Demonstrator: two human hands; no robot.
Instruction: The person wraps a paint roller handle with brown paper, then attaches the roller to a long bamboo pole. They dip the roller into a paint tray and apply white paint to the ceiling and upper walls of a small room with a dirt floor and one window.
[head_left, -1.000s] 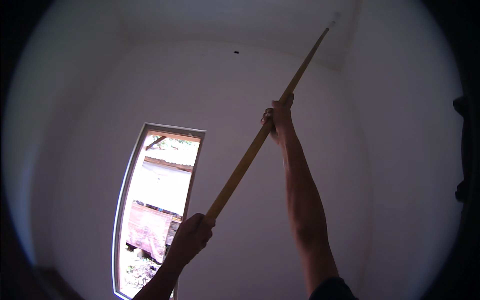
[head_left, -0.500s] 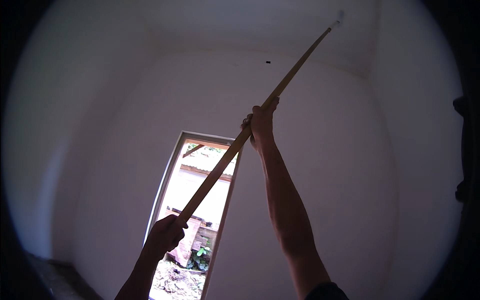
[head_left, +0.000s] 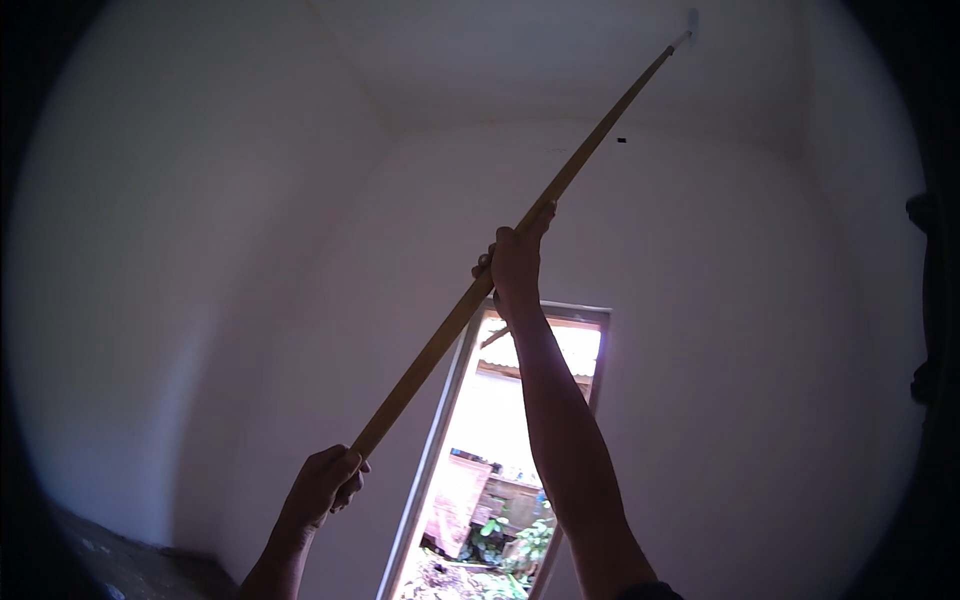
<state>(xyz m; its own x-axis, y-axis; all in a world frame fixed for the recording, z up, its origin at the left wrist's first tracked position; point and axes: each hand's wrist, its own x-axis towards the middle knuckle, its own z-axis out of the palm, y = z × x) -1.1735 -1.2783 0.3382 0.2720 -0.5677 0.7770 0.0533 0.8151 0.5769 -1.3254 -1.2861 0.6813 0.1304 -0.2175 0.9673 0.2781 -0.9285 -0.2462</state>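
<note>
Since a moment ago, both hands shift right: left hand (head_left: 322, 485) wraps the wooden pole's (head_left: 500, 270) near end, right hand (head_left: 515, 268) clenches midway, its far tip touching the white ceiling (head_left: 520, 50) above the doorway (head_left: 500, 460).

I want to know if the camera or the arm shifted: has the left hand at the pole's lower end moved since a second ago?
Cannot tell. The left hand sat over the doorway then and is left of it now, but the head turned.

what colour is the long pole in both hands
Yellowish-brown wood, the pole shows best in the head view.
</note>
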